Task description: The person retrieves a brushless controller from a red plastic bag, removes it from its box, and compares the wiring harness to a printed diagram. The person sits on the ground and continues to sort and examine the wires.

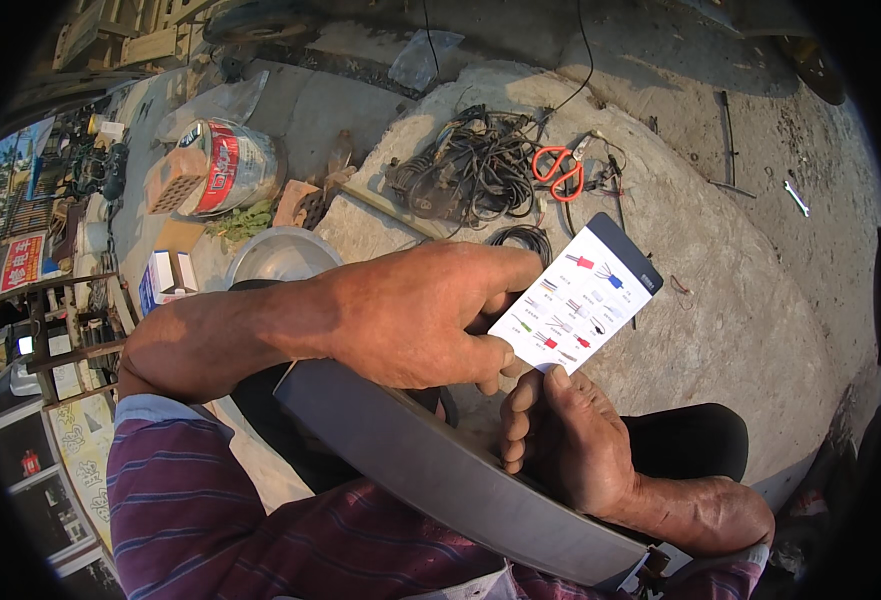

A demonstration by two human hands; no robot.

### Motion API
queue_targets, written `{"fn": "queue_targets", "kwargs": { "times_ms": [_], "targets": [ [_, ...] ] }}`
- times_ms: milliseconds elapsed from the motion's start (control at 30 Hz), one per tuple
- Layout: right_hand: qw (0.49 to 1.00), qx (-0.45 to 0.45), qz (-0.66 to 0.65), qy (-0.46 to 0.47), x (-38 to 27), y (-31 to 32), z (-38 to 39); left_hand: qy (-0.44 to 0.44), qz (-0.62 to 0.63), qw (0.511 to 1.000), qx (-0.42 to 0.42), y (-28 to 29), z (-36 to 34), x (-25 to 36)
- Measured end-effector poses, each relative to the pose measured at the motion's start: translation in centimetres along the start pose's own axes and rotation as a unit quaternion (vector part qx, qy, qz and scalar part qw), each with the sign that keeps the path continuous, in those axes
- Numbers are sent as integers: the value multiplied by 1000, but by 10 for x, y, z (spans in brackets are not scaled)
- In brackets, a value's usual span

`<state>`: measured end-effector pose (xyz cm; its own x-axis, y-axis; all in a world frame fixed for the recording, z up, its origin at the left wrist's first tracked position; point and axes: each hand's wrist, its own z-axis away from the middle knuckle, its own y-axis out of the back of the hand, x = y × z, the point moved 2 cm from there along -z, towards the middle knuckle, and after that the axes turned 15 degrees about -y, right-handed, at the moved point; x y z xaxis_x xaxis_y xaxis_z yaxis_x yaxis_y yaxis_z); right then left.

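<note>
A flat white card (572, 297) with a dark rounded end, printed with small pictures of wire connectors, is held between my two hands. My left hand (410, 310) grips its left edge, thumb bent near the lower corner and fingers partly behind it. My right hand (580, 430) pinches the card's near edge, its thumb on top and other fingers curled. Below both hands, a long curved dark grey panel (400, 465) lies across my lap. Beyond the card, a tangle of black cables (470, 165) rests on a large stone slab (700, 290), with red-handled scissors (560, 180) beside it.
At the far left stand a red-labelled bucket (265, 165), a brick (175, 180) and a metal basin (282, 250). A small white and blue box (167, 278) is nearer. On the ground at right lie a wrench (797, 198) and a thin dark rod (728, 138).
</note>
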<state>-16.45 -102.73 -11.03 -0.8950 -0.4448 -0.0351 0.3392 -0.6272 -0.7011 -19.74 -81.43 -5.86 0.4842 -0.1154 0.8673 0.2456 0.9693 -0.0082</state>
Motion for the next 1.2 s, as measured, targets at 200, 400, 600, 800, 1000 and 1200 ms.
{"fn": "queue_targets", "kwargs": {
  "times_ms": [200, 400, 600, 800, 1000, 1200],
  "targets": [
    [1000, -1, 0, 1, 1, 1, 0, -18, -23, 1000, 0, 0, -1, 0],
    [999, -43, 9, 1, 0, 5, 0, -16, -18, 1000, 0, 0, 0, 1],
    [1000, -19, -2, 10, 2, 3, 0, -7, -38, 999, -30, 2, -2, 3],
    [1000, -17, -2, 1, 0, 2, 0, -14, -39, 999, -32, 2, -1, 2],
    [1000, -17, 7, 8, 0, 1, 0, -14, -36, 999, -30, 2, -1, 2],
    [1000, -16, 15, 11, -1, 2, 0, 6, -16, 1000, -23, 1, -2, 1]
  ]
}}
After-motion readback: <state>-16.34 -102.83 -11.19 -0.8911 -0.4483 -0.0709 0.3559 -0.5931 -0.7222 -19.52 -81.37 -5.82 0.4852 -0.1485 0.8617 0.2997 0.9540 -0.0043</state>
